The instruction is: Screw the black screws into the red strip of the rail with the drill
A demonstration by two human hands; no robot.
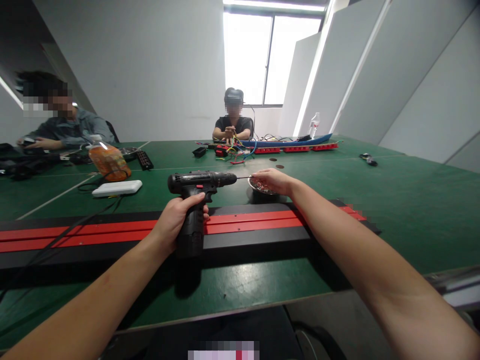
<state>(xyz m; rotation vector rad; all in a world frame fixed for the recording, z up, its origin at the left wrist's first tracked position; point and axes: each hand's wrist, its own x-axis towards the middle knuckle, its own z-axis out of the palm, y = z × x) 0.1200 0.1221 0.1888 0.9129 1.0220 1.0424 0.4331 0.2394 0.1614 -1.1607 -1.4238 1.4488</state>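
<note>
Drill (193, 182) in left hand (178, 215); bowl (258, 193) partly hidden behind right hand (275, 180).

Open green tabletop (397, 195) stretches right of a bowl (263, 196), whose left approach a drill (195, 181) obstructs and whose top the right hand (273, 180) partly screens. A long red-and-black beam (243, 222) bars low passage across the near side; a white box (117, 188) and orange bottle (108, 161) crowd the left.

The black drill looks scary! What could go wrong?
The left hand grips the drill close to its trigger, so an accidental squeeze might spin the bit against the right hand at its tip. That hand might also knock the bowl and spill its small pieces.
</note>
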